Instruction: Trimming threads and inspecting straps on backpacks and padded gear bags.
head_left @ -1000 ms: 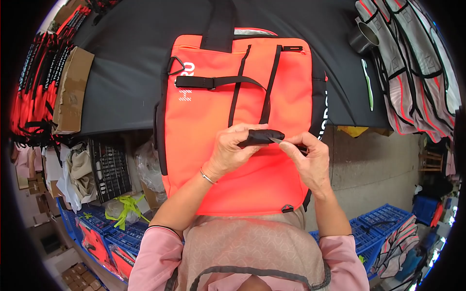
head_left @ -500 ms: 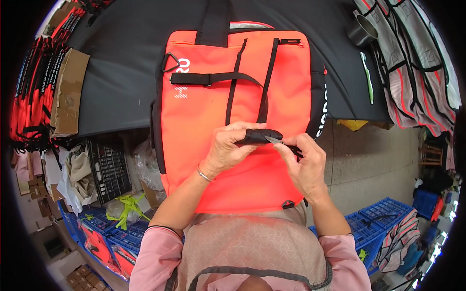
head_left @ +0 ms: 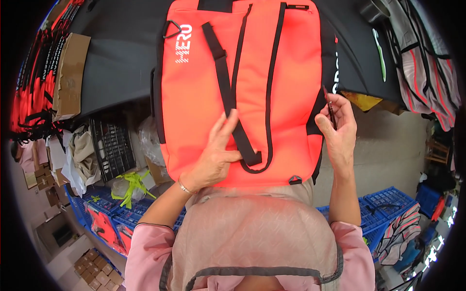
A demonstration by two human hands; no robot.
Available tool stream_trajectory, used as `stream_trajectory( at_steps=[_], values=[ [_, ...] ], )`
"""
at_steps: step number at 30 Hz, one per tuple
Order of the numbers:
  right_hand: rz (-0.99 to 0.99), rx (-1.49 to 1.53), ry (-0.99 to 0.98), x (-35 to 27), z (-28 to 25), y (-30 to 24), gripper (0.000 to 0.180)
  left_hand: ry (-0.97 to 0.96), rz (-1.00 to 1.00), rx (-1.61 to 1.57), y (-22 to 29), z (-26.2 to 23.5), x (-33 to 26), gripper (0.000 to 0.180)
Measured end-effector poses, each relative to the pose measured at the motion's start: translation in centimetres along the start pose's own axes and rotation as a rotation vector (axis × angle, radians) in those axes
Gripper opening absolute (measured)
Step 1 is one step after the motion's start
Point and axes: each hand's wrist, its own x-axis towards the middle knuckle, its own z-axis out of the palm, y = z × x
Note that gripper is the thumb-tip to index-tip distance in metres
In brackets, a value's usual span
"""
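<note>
An orange-red bag (head_left: 199, 106) with black trim lies before me, its lower end against my apron. A black webbing strap (head_left: 224, 80) with a slider runs slantwise down its front. My left hand (head_left: 208, 162) rests on the bag at the strap's lower part, fingers stretched out and thumb touching the strap near its folded end. Off the bag's right edge, my right hand (head_left: 341, 128) is closed round small dark thread snips (head_left: 331, 111), their tip pointing up and away. The fingers partly hide the snips.
A black-covered table (head_left: 121, 53) bears the bag's far part, a cardboard box (head_left: 72, 72), a toothbrush (head_left: 380, 56) and a metal cup (head_left: 373, 10). Grey-and-orange pieces (head_left: 417, 72) hang at right. Blue crates (head_left: 388, 203) stand on both sides of me.
My left hand has let go of the strap end it held up and lies lower on the bag. My right hand has moved right and up with the snips. The strap now lies straighter.
</note>
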Motion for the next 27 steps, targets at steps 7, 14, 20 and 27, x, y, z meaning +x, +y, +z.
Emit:
stream_trajectory(
  at_steps=[7,14,20,27],
  values=[
    [0.226,0.037,-0.173,-2.8,3.3,0.7,0.011,0.256,-0.833,-0.658,3.1,0.4,-2.5,0.02],
    [0.204,-0.202,-0.381,-2.3,4.7,0.3,0.022,0.085,-0.709,-0.978,3.1,3.0,1.3,0.026],
    [0.052,0.004,-0.291,-2.2,5.6,-1.2,0.015,0.135,-0.735,-0.923,1.7,3.1,1.5,0.025],
    [0.06,0.054,-0.26,-1.1,7.1,-1.3,0.011,0.141,-0.568,-0.926,2.6,3.6,1.5,0.057]
  ],
)
